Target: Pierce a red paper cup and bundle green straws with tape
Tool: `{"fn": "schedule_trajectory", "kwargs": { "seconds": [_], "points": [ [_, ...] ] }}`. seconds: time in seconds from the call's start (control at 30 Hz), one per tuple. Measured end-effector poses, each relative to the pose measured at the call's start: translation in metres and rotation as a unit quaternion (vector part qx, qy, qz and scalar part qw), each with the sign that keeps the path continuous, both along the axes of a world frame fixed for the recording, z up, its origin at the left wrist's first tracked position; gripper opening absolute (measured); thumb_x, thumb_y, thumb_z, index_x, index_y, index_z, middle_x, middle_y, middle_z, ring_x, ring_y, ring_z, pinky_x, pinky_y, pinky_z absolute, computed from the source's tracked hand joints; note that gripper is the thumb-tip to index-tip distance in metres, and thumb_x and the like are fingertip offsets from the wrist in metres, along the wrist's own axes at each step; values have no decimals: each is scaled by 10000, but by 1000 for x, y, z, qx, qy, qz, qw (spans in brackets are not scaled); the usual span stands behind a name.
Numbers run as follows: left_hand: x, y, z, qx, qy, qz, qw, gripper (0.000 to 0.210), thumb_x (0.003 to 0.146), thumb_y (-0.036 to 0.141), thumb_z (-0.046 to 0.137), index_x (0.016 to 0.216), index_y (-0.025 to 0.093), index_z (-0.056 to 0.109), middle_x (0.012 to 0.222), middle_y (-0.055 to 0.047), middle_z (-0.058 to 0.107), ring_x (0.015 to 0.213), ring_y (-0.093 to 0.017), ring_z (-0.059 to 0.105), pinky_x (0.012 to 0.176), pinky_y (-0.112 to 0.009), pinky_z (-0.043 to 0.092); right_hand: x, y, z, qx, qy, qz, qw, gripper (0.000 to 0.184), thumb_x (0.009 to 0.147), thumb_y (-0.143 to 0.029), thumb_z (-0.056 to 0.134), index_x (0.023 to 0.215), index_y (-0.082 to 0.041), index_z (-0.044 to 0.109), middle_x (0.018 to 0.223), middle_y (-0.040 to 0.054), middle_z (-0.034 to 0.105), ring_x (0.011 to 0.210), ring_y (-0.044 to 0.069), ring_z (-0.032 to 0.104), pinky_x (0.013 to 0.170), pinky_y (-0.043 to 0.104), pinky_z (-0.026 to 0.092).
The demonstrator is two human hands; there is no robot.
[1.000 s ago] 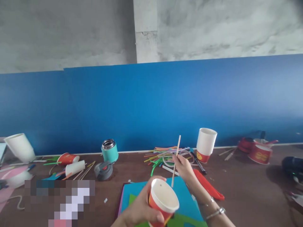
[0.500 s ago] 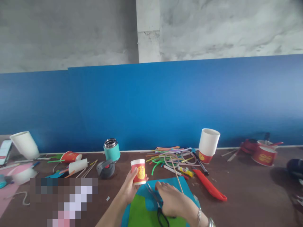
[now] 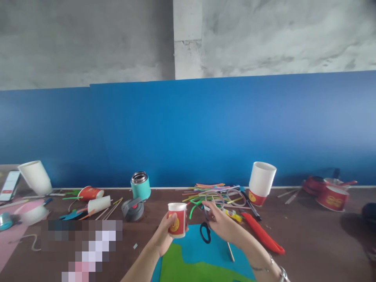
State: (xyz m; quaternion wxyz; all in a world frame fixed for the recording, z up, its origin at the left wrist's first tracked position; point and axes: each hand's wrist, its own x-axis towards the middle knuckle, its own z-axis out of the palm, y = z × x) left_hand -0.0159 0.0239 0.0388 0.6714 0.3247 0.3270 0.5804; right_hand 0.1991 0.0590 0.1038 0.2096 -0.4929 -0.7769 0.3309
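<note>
Grips a red paper cup (image 3: 181, 219) in the left hand (image 3: 163, 237), with the thumb laid across the front by the yellow emblem and the fingers wrapped behind. Holds it nearly upright with the white rim uppermost, near the far edge of a blue sheet (image 3: 217, 252). Clasps scissors (image 3: 205, 232) in the right hand (image 3: 219, 221), just beside the cup but apart from it, with a black handle loop sticking out below the curled fingers. Cannot tell how wide the blades are parted, with most of the metal hidden. Wears a silver bangle (image 3: 282, 274) on the right wrist. Has a thin wooden stick (image 3: 231, 252) reaching out from below the right hand over the blue sheet, with the upper part out of sight. Shows a green sheet (image 3: 188, 272) on top of the blue one, nearer the body. Has, beyond the right hand, a heap of coloured strips (image 3: 205, 189), a yellow tube (image 3: 233, 216) and a long red pouch (image 3: 264, 235) on the brown table (image 3: 308, 239). Shows, farther back, a stack of white cups (image 3: 263, 178) to the right and a teal flask (image 3: 141, 190) to the left.
</note>
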Motion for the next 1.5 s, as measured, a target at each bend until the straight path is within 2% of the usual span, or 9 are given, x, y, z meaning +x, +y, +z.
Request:
{"fn": "schedule_trajectory", "kwargs": {
  "seconds": [0.3,0.43,0.5,0.63,0.8,0.9,1.03,1.33,1.5],
  "points": [
    [-4,2,0,-4,35,64,997,419,708,476,673,939,127,679,857,-106,722,831,-255,657,758,-347,490,-4,-20,-2,17,-100,95,990,545,693,-62,444,1210,-203,541,869,48,671,764,177,609,612,237,408],
    [-3,0,3,3,-17,56,998,389,745,443,642,956,118,684,906,-104,724,899,-268,649,825,-376,485,-6,-14,-4,66,-235,-34,969,328,778,-107,434,1039,-159,625,991,122,678,923,256,629,721,300,426],
    [-2,1,2,-2,-40,29,999,413,759,459,624,983,116,680,939,-111,723,906,-268,654,850,-392,481,-2,-4,-8,65,-278,-112,952,348,803,-77,391,1094,-75,582,1044,216,645,957,313,622,732,355,424],
    [-2,4,-2,-36,-34,39,998,507,727,564,619,943,111,691,914,-124,729,789,-248,678,784,-368,502,8,11,-18,24,-326,-155,932,451,747,17,420,1190,-18,499,1015,230,648,961,296,632,716,320,422],
    [-5,4,3,-16,-38,40,998,685,707,712,487,893,90,704,846,-136,732,718,-223,669,688,-316,501,10,0,7,44,-292,-135,946,297,847,-117,363,1067,-106,562,985,160,662,908,259,625,687,307,410],
    [-7,5,6,-8,-62,43,997,687,731,709,449,904,95,705,842,-128,731,694,-205,660,682,-311,496,11,-24,39,58,-114,-7,992,305,913,-254,289,975,-206,584,786,31,644,698,160,574,590,246,378],
    [-9,5,6,-1,-74,75,994,650,748,687,455,920,110,700,820,-117,730,691,-197,657,687,-306,494,13,-54,64,7,-55,76,996,264,883,-309,362,933,-257,616,634,-28,546,586,128,472,521,229,335],
    [-9,5,5,-11,-70,92,993,654,706,697,507,975,131,697,850,-120,734,733,-219,671,730,-335,507,1,-64,70,-5,-59,86,995,253,875,-267,381,846,-236,630,549,-40,465,523,114,366,478,240,259],
    [-7,3,7,-3,-51,77,996,714,665,734,502,1004,135,694,869,-129,737,850,-270,670,816,-378,491,1,-64,66,7,-76,74,994,244,870,-243,396,853,-241,640,613,-15,539,565,125,419,494,240,276]
  ]
}}
